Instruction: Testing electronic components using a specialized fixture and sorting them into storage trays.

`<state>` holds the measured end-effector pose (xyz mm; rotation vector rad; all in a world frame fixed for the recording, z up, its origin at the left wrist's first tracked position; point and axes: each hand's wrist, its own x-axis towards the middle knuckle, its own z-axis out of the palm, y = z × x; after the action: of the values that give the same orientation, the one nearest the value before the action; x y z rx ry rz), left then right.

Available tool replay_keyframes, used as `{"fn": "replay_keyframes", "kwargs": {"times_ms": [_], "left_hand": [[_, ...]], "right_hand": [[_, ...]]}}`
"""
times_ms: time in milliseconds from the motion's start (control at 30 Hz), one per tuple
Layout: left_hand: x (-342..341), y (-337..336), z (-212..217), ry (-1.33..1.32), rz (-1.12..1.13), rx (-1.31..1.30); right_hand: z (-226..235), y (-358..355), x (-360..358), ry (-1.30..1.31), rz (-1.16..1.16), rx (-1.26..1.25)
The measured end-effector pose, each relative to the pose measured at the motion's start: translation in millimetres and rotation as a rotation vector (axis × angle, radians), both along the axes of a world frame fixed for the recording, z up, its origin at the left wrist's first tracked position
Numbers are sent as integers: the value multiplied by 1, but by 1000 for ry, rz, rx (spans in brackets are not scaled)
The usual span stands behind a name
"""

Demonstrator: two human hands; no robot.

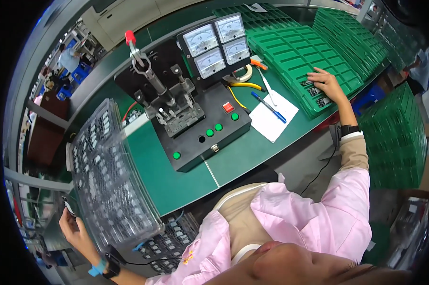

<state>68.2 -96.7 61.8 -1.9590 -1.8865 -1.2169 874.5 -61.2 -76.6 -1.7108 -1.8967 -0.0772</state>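
Out at the left, my left hand [76, 233] pinches a small dark circuit board [68, 206] with a light part on it, beside clear plastic trays [122, 209] full of similar boards. My right hand [327, 84] reaches over the green compartment tray [290, 42] at the right, its fingers stretched out and slightly apart. Below those fingers, a few small boards [323, 101] sit in the tray's near compartments. Between my hands stands a black test fixture [209, 137] with a red-tipped toggle clamp [131, 38], a metal nest [183, 121] and green buttons; the nest looks unoccupied.
Four-dial meter panel [217, 45] stands behind the fixture. A blue pen [269, 108] lies on white paper [271, 128], near tweezers, a tape roll [244, 74] and an orange-handled tool. Stacked green trays [390, 137] stand at the right. More boards [169, 244] lie near my left arm.
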Motion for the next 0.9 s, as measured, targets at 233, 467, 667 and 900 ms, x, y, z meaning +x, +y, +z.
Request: {"fn": "replay_keyframes", "kwargs": {"times_ms": [233,467,667,900], "left_hand": [[183,-48,-53,-18,-415,-110],[260,-4,-99,-227,-738,-197],[255,16,-134,-30,-574,-58],[256,15,-164,62,-533,-67]], "right_hand": [[60,-5,-185,149,362,143],[41,3,-327,28,998,195],[23,58,-345,199,625,184],[15,69,-357,-15,405,180]]}}
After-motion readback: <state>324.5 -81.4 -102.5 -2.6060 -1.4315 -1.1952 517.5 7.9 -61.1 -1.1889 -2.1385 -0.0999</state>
